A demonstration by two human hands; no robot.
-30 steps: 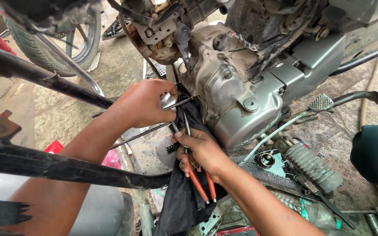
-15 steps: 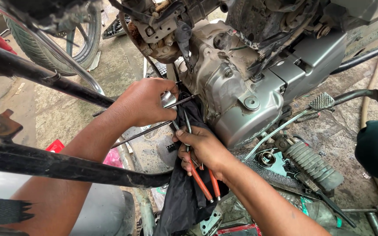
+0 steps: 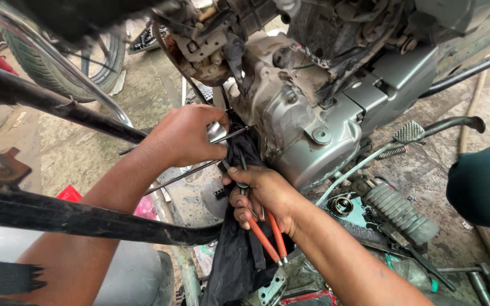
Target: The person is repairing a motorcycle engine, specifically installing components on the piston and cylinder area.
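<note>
Orange-handled pliers (image 3: 265, 235) sit in our right hand (image 3: 262, 195), the fingers closed round both handles just below the joint while the free ends of the handles trail toward five o'clock; the jaws point up toward twelve o'clock and are hidden behind the fingers, so we cannot tell whether they bite on anything. Our left hand (image 3: 185, 136), at ten o'clock from the right, is curled shut on a small bright metal part (image 3: 216, 133) pressed against the lower front of the grey engine casing (image 3: 307, 133), and a thin dark rod (image 3: 231, 135) passes through or beside that grip toward the casing. A black cloth (image 3: 242, 249) hangs from the same spot down to six o'clock, partly beneath the right hand. At four o'clock lie a ribbed rubber footpeg (image 3: 398, 212), the gear lever pad (image 3: 408, 132) and a coil spring (image 3: 391, 152); loose tools (image 3: 472, 277) rest on the wet concrete floor (image 3: 75, 153) further out. A black frame tube (image 3: 58, 110) crosses at nine o'clock, a tyre (image 3: 41, 62) stands at eleven. We judge the work to be in its middle: both hands are engaged at the fitting under the casing, nothing there looks freed or finished, and the part remains in place.
</note>
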